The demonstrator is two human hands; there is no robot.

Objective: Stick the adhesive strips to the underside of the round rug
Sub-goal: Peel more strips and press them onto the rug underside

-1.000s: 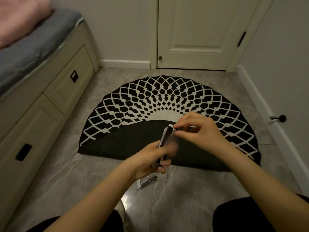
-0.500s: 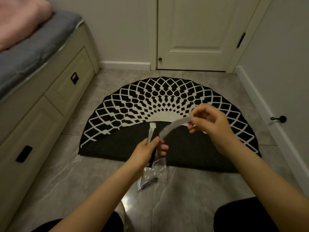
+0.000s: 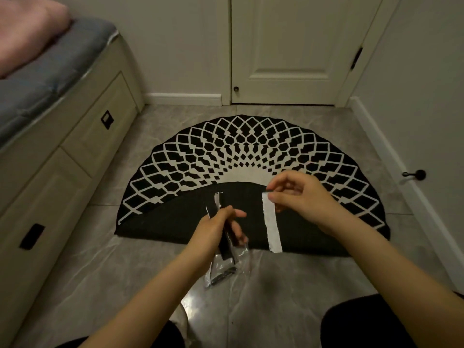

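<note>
Backing's off now! A sec ago both hands were bunched together picking at the strip's top end; half a sec ago the white liner was arcing away betw. them; now the right hand [image 3: 300,197] has it clear, pinched at the top betw. thumb and fingertips, so the white liner [image 3: 271,226] hangs straight down over the rug's dark underside [image 3: 170,219], its lower end near the fold. Left hand [image 3: 221,226] has dropped a bit and sits w/ fingers curled round the black adhesive strip [image 3: 227,244], which runs up past the knuckles and down toward the clear plastic bag [image 3: 226,271] on the floor just in front of the rug's fold; looks like a spare strip is in that bag. Round rug [image 3: 241,151] itself hasn't budged: near half folded back, underside up, patterned half toward the door [image 3: 288,46]. Meaning, prob., sticky face is exposed and the strip's ready to press on; none visibly stuck to the underside yet, so task's early. Liner needs ditching first. Risk: the limp strip folding onto itself or grabbing fingers.
</note>
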